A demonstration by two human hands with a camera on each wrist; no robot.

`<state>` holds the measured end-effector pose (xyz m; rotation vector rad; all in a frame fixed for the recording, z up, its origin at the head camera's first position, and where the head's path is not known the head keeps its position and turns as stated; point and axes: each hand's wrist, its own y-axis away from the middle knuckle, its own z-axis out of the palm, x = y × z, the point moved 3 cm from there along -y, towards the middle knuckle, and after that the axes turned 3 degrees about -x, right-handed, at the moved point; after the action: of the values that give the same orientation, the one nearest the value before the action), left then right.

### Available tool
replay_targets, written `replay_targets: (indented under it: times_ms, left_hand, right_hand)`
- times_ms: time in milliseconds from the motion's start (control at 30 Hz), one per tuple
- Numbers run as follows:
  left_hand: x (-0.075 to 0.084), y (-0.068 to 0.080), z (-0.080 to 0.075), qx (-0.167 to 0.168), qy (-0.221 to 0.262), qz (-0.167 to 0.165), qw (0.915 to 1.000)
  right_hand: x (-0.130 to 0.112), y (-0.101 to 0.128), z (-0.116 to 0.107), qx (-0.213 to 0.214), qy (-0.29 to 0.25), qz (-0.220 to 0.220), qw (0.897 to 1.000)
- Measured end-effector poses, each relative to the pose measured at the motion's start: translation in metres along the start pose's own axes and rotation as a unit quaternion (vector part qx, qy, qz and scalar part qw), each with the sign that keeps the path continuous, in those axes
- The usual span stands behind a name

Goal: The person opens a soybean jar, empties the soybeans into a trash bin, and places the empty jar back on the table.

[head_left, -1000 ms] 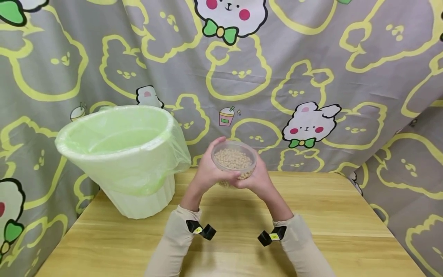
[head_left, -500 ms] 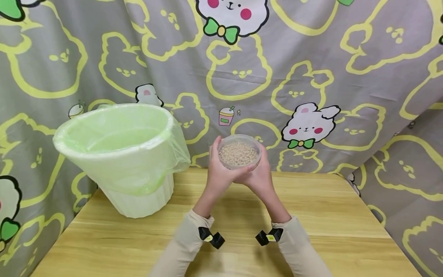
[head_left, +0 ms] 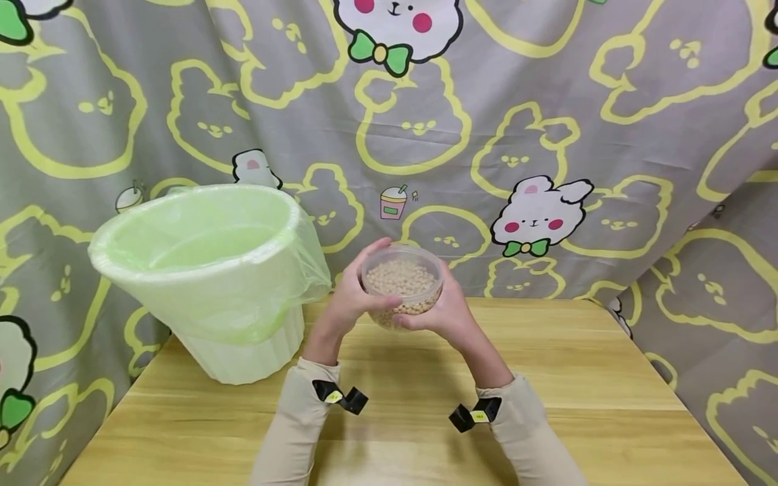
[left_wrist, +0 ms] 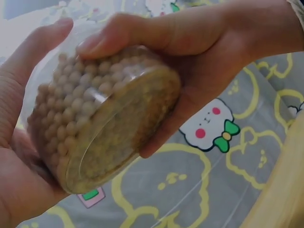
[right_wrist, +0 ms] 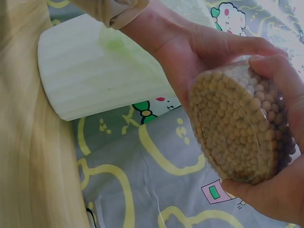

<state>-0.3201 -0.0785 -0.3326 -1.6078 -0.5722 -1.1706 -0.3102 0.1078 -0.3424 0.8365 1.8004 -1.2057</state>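
Observation:
Both hands hold up a clear round plastic tub [head_left: 403,287] above the table, against the backdrop of the curtain. Small round beige beans [head_left: 401,278] that look like soybeans partly fill it. From the left side my left hand [head_left: 352,293] grips the tub, its thumb across the near wall. My right hand [head_left: 446,307] is wrapped round the right side, thumb also in front. In the left wrist view the beans [left_wrist: 71,99] show through the wall, and the tub's base [left_wrist: 123,128] faces that camera. Whether a lid covers the top, I cannot tell.
A pale green waste bin [head_left: 243,358] stands on the table's left, lined with a thin green bag [head_left: 261,297] folded over its rim. The wooden table [head_left: 547,418] ends at a grey cartoon-print curtain [head_left: 437,223] behind. Black wrist cameras [head_left: 340,396] sit on both sleeves.
The tub swung right with both hands, then came back left and slightly lower. The beans' surface looks shifted. The grip of both hands is kept, and the bin stays put.

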Motion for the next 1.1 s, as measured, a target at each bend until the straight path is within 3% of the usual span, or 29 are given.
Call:
replay_targets:
  times_ms: [133, 267, 367, 467, 600, 700, 800, 933, 1100]
  left_hand:
    - [0.002, 0.0, 0.009, 0.054, -0.026, -0.002, 0.9982]
    - [0.005, 0.0, 0.022, 0.12, -0.082, 0.01, 0.9894]
    - [0.006, 0.001, 0.027, 0.138, -0.109, 0.022, 0.9842]
    - [0.006, 0.001, 0.026, 0.11, -0.092, 0.03, 0.9892]
    - [0.006, 0.002, 0.015, 0.032, -0.018, 0.016, 0.9992]
    - [0.006, 0.003, 0.007, -0.021, 0.018, 0.005, 0.9996]
    - [0.006, 0.003, 0.003, -0.056, 0.028, 0.01, 0.998]
    - [0.007, 0.002, 0.001, -0.065, 0.029, 0.016, 0.9973]
    - [0.007, 0.001, 0.006, -0.021, 0.004, 0.001, 0.9998]
  right_hand:
    - [-0.003, 0.001, 0.001, 0.034, 0.017, -0.004, 0.999]
    - [-0.006, 0.002, 0.001, 0.077, 0.047, -0.006, 0.996]
    - [-0.009, 0.003, -0.001, 0.092, 0.063, -0.014, 0.994]
    - [-0.011, 0.002, -0.004, 0.074, 0.053, -0.022, 0.996]
    - [-0.012, 0.001, -0.007, 0.002, -0.017, -0.008, 1.0]
    - [-0.011, 0.001, -0.007, -0.064, -0.077, 0.008, 0.995]
    - [-0.011, 0.001, -0.006, -0.109, -0.102, 0.011, 0.989]
    - [-0.011, 0.0, -0.007, -0.115, -0.093, 0.001, 0.989]
    - [-0.01, 0.001, -0.009, -0.063, -0.058, -0.004, 0.996]
